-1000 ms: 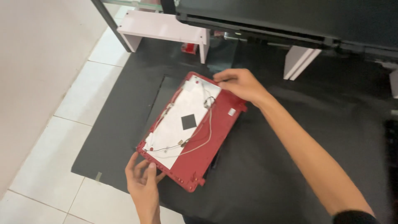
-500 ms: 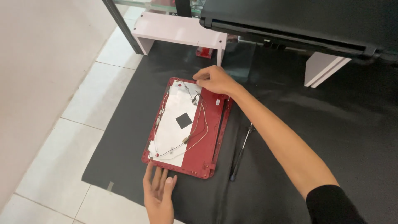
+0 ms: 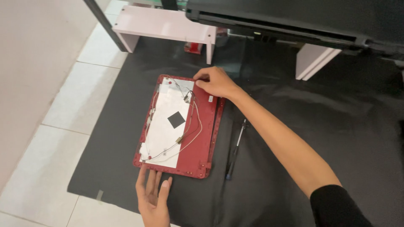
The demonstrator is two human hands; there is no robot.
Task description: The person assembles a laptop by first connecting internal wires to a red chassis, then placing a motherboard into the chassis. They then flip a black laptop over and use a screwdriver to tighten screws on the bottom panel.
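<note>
Red laptop lid [image 3: 191, 143] lying inside-up on black mat [image 3: 294, 138], head view. Right hand [image 3: 215, 82] pinching thin wires [image 3: 191, 120] at far corner, left hand [image 3: 153, 195] flat, open, bracing near edge. Yanking could be snapping cable; screwdriver [image 3: 235, 147] sitting just beside.

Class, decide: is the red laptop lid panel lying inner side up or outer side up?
Inner side up: the red lid panel shows its silver lining and thin cables.

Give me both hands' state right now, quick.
Left hand: open, flat, fingertips at the near edge of the red plastic laptop lid shell.
Right hand: fingers curled on the shell's far corner; grip unclear.
</note>
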